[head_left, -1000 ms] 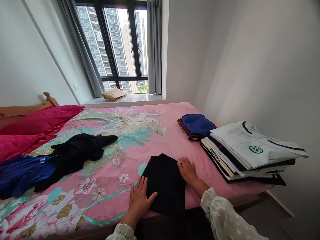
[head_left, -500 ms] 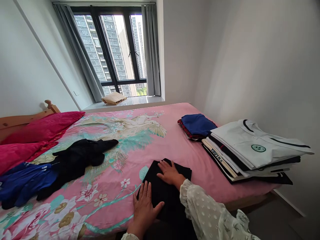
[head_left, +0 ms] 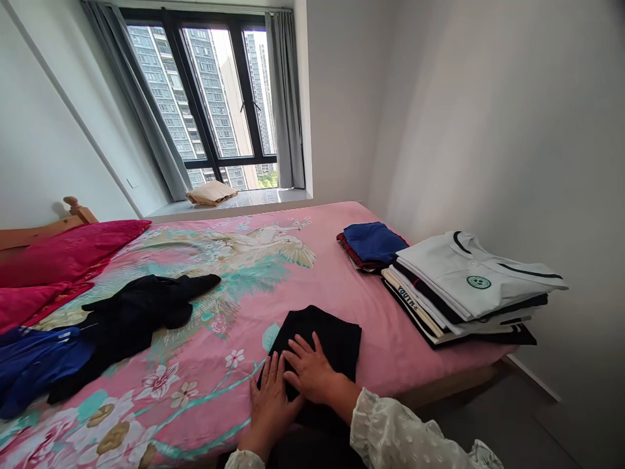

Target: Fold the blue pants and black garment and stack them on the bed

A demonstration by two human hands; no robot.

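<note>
A folded black garment point(head_left: 332, 335) lies near the front edge of the pink flowered bedsheet point(head_left: 215, 273). My left hand point(head_left: 270, 400) lies flat on the garment's left side, fingers stretched out. My right hand point(head_left: 310, 371) presses flat on the middle of it, fingers spread, partly overlapping the left hand. Neither hand holds anything. White dotted sleeves cover both wrists.
A stack of folded shirts point(head_left: 469, 293) topped by a white one sits at the bed's right edge, with a blue and red folded pile point(head_left: 371, 244) behind it. Loose black clothes point(head_left: 131, 309) and a blue garment point(head_left: 34, 365) lie left, by red pillows point(head_left: 63, 251). A window ledge holds a tan bundle point(head_left: 211, 193).
My right hand slid leftward across the black garment, from its right edge to its middle beside the left hand. The view has shifted slightly right.
</note>
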